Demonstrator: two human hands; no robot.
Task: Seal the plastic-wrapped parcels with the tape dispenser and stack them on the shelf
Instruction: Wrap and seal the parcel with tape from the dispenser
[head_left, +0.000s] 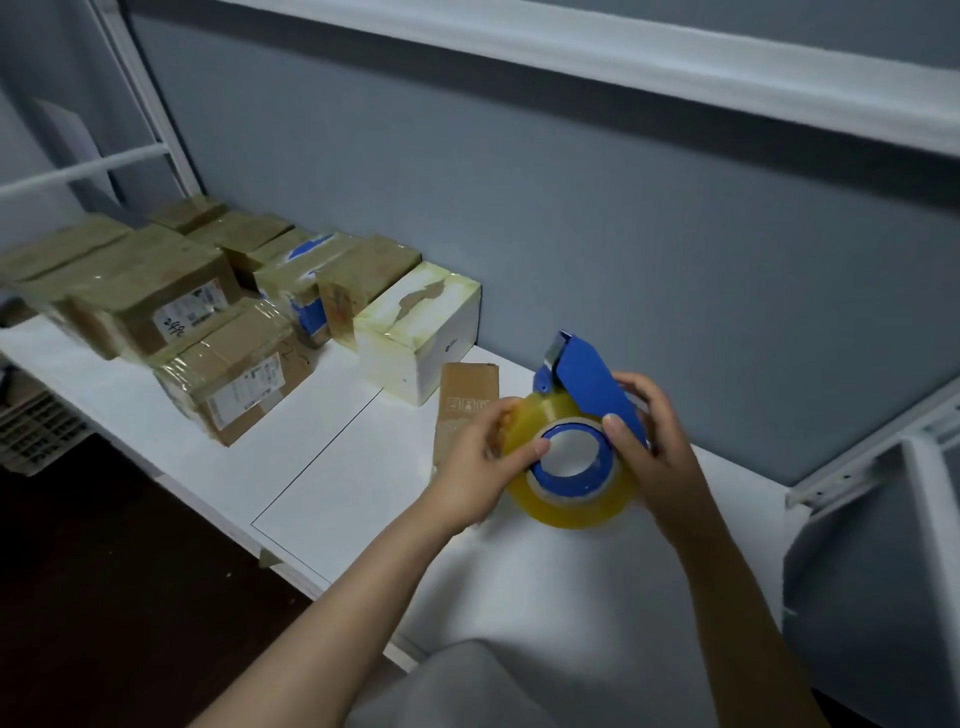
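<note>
Our left hand grips the yellow tape roll and our right hand is curled round the blue tape dispenser, both held up over the white shelf near its right end. Just behind our left hand a small brown parcel lies by the back edge, and we think it is not taped yet. Many shiny wrapped parcels and a white box sit at the left end, the box close beside the small one.

Left hand, right hand, bare forearms (grey garment below).
</note>
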